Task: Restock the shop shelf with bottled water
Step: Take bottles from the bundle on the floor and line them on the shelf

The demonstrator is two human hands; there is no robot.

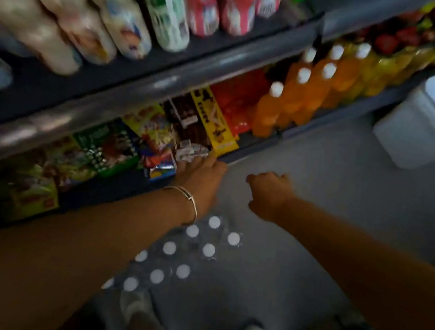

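On the left, snack packets [120, 144] crowd the lower shelf [257, 139], under a shelf of pale bottles [112, 9]. The left hand [201, 179], a bangle [185, 196] at its wrist, reaches to the shelf's front edge and touches crinkled clear plastic [190, 150]; whether its fingers grip it cannot be told. Below it on the floor stands the wrapped pack of water bottles [186, 254], white caps up. The right hand [270, 193] hangs over the floor, fingers loosely curled, holding nothing. Orange drink bottles [296, 97] fill the shelf further right.
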